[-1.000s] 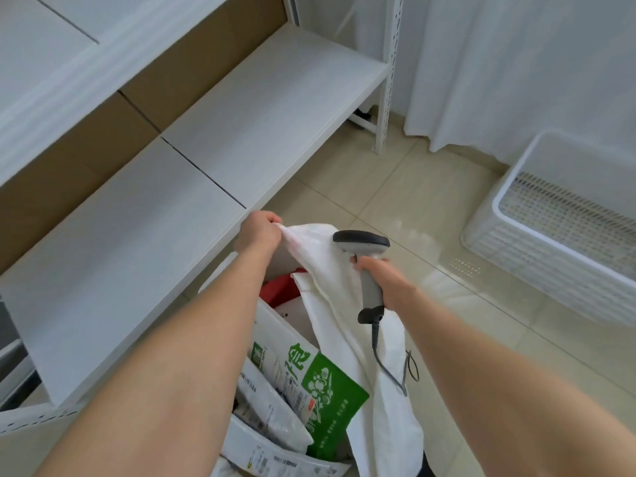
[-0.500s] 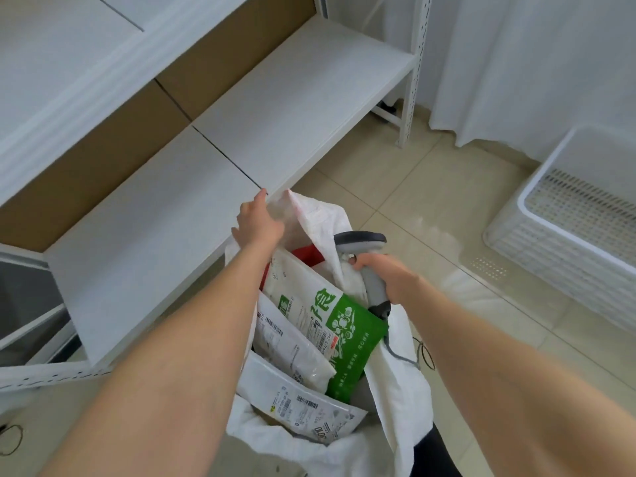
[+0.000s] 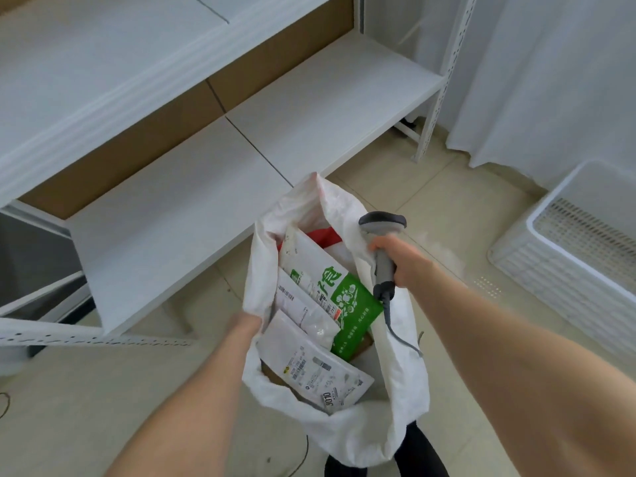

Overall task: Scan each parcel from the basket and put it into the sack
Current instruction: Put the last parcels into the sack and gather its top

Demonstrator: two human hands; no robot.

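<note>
One sack (image 3: 402, 373), one scanner (image 3: 382, 225), one basket (image 3: 557, 290) (white)

The right hand (image 3: 401, 261) grips the grey scanner (image 3: 382, 224) by its handle above the open white sack (image 3: 402, 373) holding labelled parcels (image 3: 311, 370), the left hand (image 3: 248, 321) at its left rim with fingers hidden, the white basket (image 3: 550, 290) well apart on the floor.

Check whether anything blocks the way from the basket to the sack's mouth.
Nothing visible does: only floor lies between the basket and the sack, whose mouth is open. The right hand holds the scanner beside its right rim.
</note>
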